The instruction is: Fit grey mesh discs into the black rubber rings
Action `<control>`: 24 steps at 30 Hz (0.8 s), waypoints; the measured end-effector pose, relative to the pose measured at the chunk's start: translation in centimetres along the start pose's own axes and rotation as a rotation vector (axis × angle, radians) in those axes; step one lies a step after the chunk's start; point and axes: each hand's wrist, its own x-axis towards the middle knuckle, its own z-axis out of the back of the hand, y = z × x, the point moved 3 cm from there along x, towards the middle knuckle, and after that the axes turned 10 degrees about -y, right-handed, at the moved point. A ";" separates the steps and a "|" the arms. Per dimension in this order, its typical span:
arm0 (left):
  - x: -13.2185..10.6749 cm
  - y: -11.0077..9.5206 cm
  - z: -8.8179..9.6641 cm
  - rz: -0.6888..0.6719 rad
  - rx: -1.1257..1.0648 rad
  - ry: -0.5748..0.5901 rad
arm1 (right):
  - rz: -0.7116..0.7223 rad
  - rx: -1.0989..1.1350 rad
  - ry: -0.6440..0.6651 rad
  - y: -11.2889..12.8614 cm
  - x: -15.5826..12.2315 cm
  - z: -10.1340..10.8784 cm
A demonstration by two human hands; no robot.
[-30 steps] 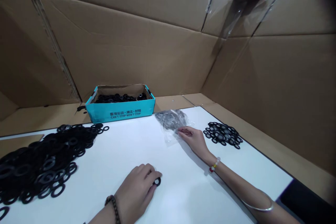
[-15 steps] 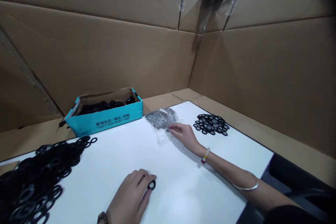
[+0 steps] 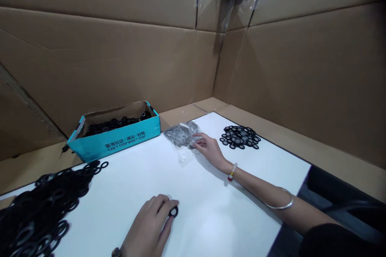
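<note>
My left hand point(image 3: 147, 225) is near the bottom middle of the white table point(image 3: 211, 192), pinching a black rubber ring point(image 3: 173, 211) between its fingertips. The ring rests close to the tabletop. My right hand point(image 3: 209, 148) is farther out, its fingers closed on the edge of a clear plastic bag point(image 3: 181, 134) holding many dark grey rings. A large heap of black rings point(image 3: 45, 213) lies at the left table edge. A smaller, flat cluster of black rings point(image 3: 239, 136) lies just beyond my right hand.
A teal shoebox point(image 3: 113, 144) with its flaps open holds more black rings behind the table. Tall brown cardboard sheets point(image 3: 120, 48) stand around the back and sides. A dark object point(image 3: 337, 192) lies beyond the table's right corner.
The whole scene has shifted left in view as my head turned. My hands have stayed nearly still, with the ring and bag still in them.
</note>
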 end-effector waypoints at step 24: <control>0.4 -0.2 0.6 -0.081 0.059 0.061 | -0.184 0.252 0.052 0.9 -0.3 -0.7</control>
